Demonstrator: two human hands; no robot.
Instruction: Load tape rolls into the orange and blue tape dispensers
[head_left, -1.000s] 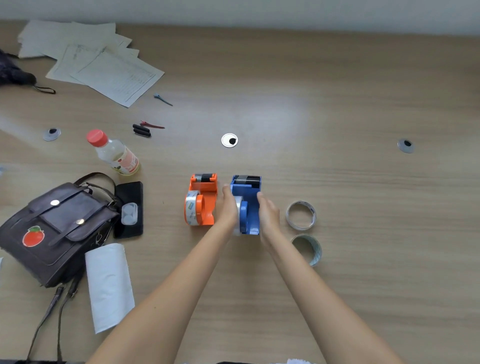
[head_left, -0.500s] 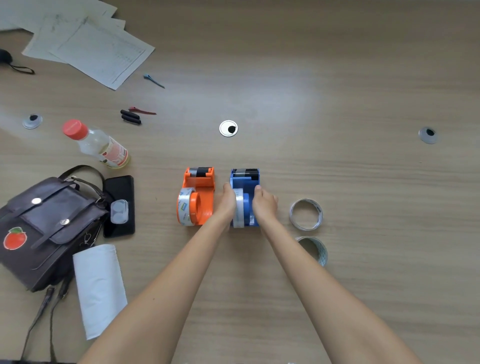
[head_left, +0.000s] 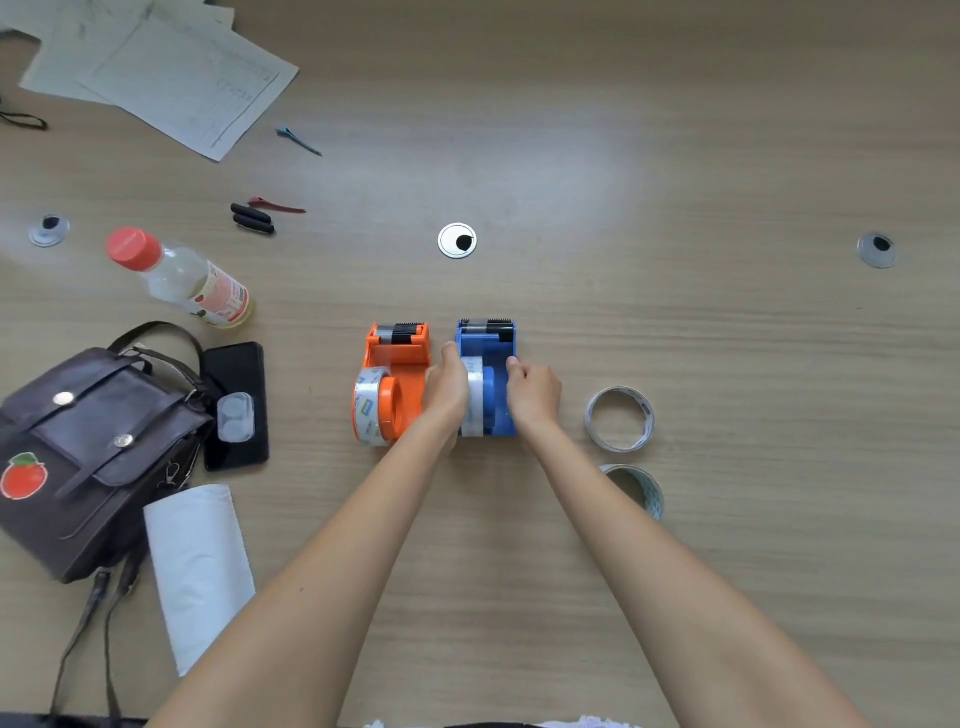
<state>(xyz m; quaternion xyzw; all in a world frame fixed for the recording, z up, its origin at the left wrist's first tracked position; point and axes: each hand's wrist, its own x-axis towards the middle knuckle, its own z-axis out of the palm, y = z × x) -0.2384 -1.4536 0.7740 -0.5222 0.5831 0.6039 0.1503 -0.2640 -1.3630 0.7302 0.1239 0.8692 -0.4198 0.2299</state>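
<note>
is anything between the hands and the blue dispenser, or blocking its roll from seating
Nothing visible does. The left hand and right hand are already on either side of the blue dispenser, with the roll sitting on its hub. The orange dispenser stands close beside the left hand but not between.

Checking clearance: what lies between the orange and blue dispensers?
Head view: only the left hand, gripping the blue dispenser beside the orange dispenser.

Bare forearms and hands (head_left: 535, 397), no sleeves showing.
</note>
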